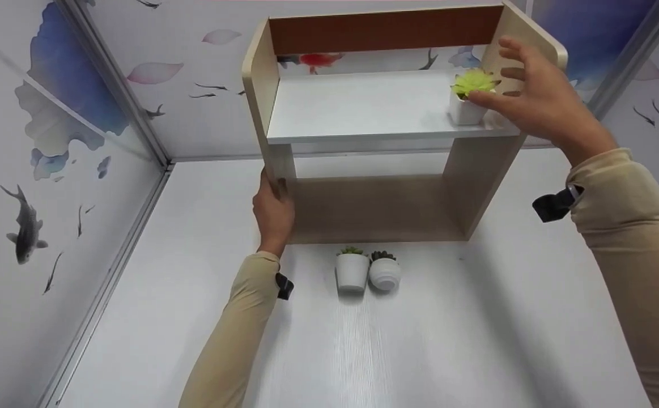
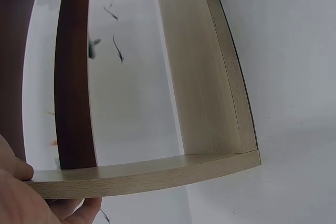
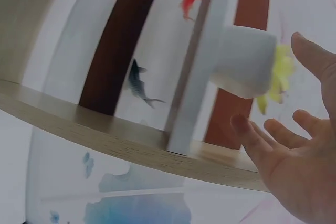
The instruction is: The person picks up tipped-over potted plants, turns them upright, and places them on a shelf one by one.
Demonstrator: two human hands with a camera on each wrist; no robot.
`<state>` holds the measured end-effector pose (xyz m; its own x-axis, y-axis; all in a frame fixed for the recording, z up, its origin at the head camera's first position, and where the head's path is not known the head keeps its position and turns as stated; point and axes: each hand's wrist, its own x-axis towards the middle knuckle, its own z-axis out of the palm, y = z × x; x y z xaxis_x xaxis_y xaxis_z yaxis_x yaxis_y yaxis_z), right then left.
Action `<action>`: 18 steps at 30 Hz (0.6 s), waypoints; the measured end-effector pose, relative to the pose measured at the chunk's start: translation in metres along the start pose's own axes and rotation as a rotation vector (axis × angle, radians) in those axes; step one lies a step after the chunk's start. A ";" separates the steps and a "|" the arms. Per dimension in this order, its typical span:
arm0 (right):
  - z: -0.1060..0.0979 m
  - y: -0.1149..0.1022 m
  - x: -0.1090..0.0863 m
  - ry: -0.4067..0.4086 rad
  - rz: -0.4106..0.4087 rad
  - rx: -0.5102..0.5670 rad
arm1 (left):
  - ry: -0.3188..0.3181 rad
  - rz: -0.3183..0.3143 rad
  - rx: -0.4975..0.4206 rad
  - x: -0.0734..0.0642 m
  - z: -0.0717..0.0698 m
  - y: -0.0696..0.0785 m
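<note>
A small wooden shelf unit [image 1: 369,209] with a white upper board stands on the table. On the right end of that board sits a yellow-green succulent in a white square pot [image 1: 467,111], also seen as a white pot [image 3: 245,60] in the right wrist view. My right hand [image 1: 550,96] is beside this plant with fingers spread and thumb near its leaves. My left hand [image 1: 274,212] grips the edge of the unit's left side panel [image 2: 152,177]; its thumb and fingers lie on opposite faces of the panel.
Two more potted succulents, a white tapered pot [image 1: 352,273] and a round white pot [image 1: 385,275], stand on the white table [image 1: 397,351] in front of the unit. Walls printed with fish and petals [image 1: 210,113] rise behind and at both sides.
</note>
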<state>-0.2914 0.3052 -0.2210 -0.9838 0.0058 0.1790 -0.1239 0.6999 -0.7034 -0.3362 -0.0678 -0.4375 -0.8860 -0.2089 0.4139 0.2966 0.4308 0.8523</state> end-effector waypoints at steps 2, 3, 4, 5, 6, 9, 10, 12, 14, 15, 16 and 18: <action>-0.004 -0.007 -0.003 0.024 -0.012 -0.010 | 0.000 0.002 0.002 0.001 -0.001 0.000; -0.005 -0.011 -0.005 0.035 -0.018 -0.016 | -0.002 0.000 0.001 0.001 -0.001 -0.001; -0.006 -0.015 -0.006 0.046 -0.027 -0.024 | -0.003 -0.002 0.001 0.001 -0.001 -0.001; -0.007 -0.019 -0.008 0.057 -0.036 -0.031 | -0.004 -0.005 0.001 0.001 -0.001 -0.001; -0.008 -0.023 -0.009 0.065 -0.046 -0.035 | -0.004 -0.008 0.001 0.001 -0.001 -0.001; -0.009 -0.034 -0.014 0.086 -0.075 -0.035 | -0.002 -0.018 0.003 0.001 -0.002 0.000; -0.009 -0.037 -0.016 0.093 -0.087 -0.029 | -0.002 -0.019 0.004 0.000 -0.002 0.000; -0.008 -0.043 -0.021 0.104 -0.118 -0.015 | -0.001 -0.020 0.007 0.000 -0.002 0.000; -0.006 -0.048 -0.027 0.120 -0.161 -0.004 | -0.001 -0.019 0.004 0.000 -0.002 0.001; -0.004 -0.050 -0.030 0.128 -0.177 0.004 | -0.002 -0.019 0.004 0.000 -0.002 0.001; -0.003 -0.052 -0.033 0.134 -0.194 0.012 | -0.003 -0.019 0.005 0.000 -0.002 0.001; 0.000 -0.054 -0.039 0.154 -0.227 0.022 | -0.004 -0.016 0.003 0.000 -0.001 0.001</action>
<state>-0.2468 0.2669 -0.1895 -0.8995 -0.0403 0.4350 -0.3437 0.6801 -0.6475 -0.3356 -0.0683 -0.4358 -0.8919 -0.2123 0.3994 0.2818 0.4300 0.8577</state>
